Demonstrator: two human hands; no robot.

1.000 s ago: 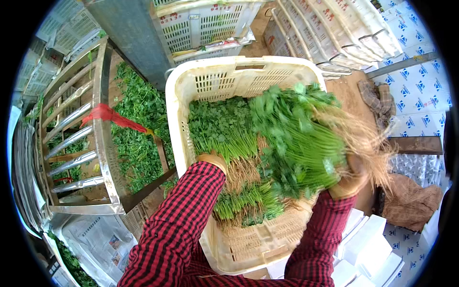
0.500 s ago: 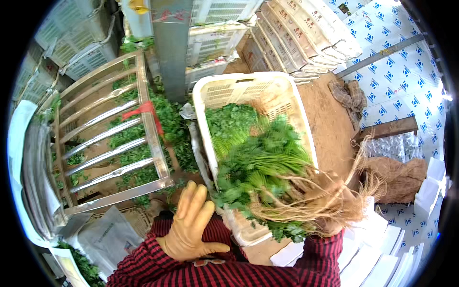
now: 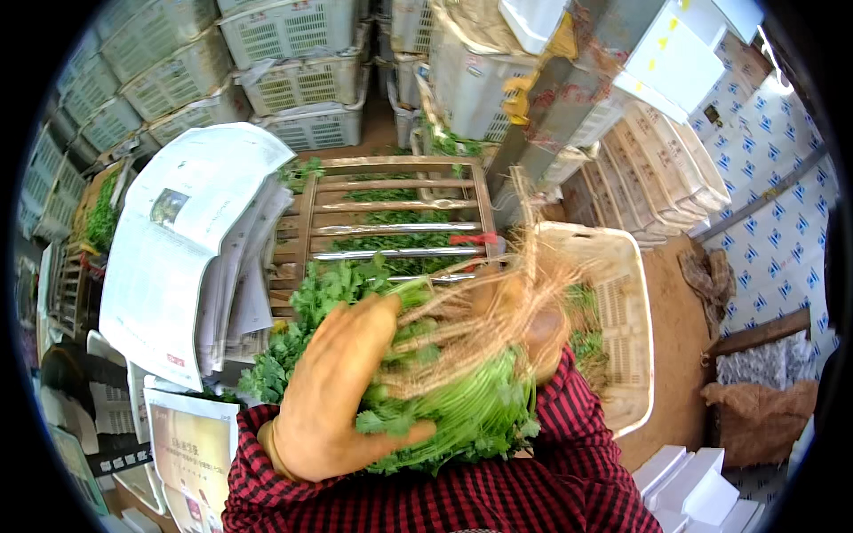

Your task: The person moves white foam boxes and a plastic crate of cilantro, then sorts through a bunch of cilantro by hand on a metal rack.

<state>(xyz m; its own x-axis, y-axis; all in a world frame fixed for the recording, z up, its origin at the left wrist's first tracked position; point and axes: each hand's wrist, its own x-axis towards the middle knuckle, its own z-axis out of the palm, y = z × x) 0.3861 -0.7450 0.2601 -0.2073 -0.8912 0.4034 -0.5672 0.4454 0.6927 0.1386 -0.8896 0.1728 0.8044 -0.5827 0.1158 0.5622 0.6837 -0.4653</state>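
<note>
A large bunch of coriander with long, pale, stringy roots lies across in front of my chest. My right hand is closed on it near the root end, partly hidden behind the roots. My left hand, in a yellowish rubber glove, grips the bunch from the left, with stems between thumb and fingers. Leaves spill out on both sides of that hand. Just beyond lies a slatted metal rack, its near part covered by the bunch.
To the right stands a pale plastic crate with more greens inside. A stack of newspapers is on the left. Stacked crates line the back, and a metal post rises beyond the rack. White boxes lie at lower right.
The coriander has come out of the crate and moved left in front of me. My left hand has gone from empty to gripping it. The view has turned left.
</note>
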